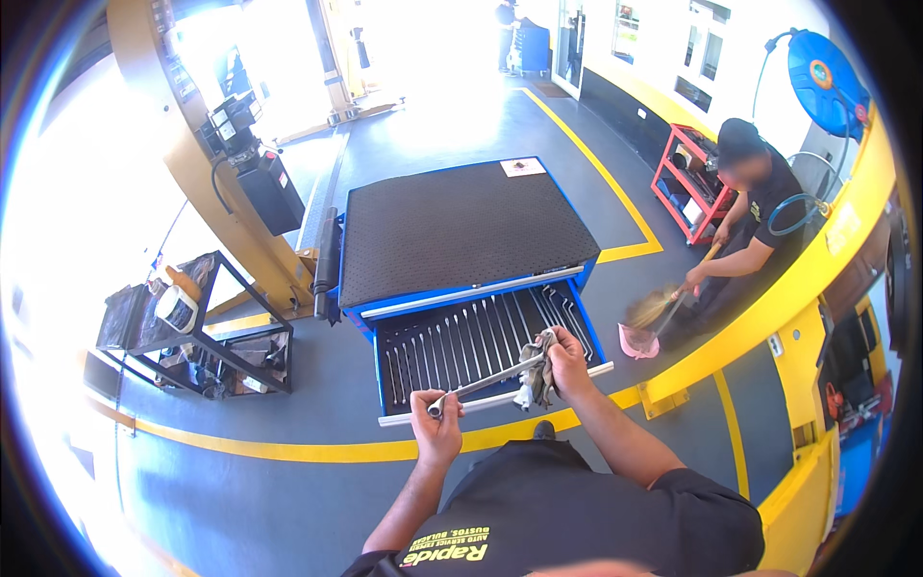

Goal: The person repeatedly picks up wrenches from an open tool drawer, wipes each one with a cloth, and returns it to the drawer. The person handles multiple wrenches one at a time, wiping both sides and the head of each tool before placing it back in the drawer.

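Note:
A long metal wrench (488,381) lies slantwise between my hands, over the open drawer. My left hand (437,425) is closed round its lower left end, where a round socket-like head shows. Bunched round the other end is a grey rag (540,370), gripped by my right hand (565,363); the wrench's tip there is hidden in the cloth. Below my hands, the drawer (394,415) of a blue tool cabinet (598,260) is pulled out. Several combination wrenches (452,344) lie in it in a row, graded by size, with angled wrenches (567,313) at its right end.
A black ribbed mat (461,226) covers the cabinet top. To the left stand a black cart (226,327) with bottles and a lift post (207,183). At right, a co-worker (760,192) sweeps with a broom (654,306) and pink dustpan (638,342), near a red trolley (687,178) and yellow beam (750,341).

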The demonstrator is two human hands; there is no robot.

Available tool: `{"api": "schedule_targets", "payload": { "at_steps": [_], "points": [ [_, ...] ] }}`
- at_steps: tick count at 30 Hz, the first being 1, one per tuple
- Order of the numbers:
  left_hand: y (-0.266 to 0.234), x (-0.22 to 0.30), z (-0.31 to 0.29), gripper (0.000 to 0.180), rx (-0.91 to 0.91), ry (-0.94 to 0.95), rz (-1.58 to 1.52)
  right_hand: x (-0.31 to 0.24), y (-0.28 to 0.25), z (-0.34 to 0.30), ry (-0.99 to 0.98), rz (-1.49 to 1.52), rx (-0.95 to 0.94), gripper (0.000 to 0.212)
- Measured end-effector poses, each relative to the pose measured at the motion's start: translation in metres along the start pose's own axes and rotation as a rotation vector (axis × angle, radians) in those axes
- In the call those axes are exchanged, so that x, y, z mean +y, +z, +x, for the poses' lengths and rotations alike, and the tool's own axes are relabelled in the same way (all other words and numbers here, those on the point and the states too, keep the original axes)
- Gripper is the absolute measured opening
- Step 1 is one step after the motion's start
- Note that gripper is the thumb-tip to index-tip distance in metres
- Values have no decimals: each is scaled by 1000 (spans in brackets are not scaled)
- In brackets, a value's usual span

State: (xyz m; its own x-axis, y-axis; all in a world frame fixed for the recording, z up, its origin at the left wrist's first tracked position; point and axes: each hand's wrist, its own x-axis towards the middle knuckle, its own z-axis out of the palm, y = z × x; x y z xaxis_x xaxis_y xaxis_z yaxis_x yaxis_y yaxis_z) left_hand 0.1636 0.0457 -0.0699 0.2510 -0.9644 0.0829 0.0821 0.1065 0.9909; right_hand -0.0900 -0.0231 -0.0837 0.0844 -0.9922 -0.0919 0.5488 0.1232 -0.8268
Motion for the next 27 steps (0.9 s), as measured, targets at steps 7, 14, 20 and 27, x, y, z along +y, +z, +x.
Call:
{"api": "schedule_targets", "payload": {
  "at_steps": [7,14,20,27],
  "points": [
    [-2,29,41,13,143,458,110,33,31,-49,-266,-990,-540,16],
    [-4,12,25,15,220,263,-95,20,15,-16,-119,-507,-178,18],
    [12,-15,-28,12,-162,127,-42,3,-7,6,54,113,176,10],
    [-30,12,28,11,134,214,-6,13,34,-39,66,-1020,-496,20]
  ]
}}
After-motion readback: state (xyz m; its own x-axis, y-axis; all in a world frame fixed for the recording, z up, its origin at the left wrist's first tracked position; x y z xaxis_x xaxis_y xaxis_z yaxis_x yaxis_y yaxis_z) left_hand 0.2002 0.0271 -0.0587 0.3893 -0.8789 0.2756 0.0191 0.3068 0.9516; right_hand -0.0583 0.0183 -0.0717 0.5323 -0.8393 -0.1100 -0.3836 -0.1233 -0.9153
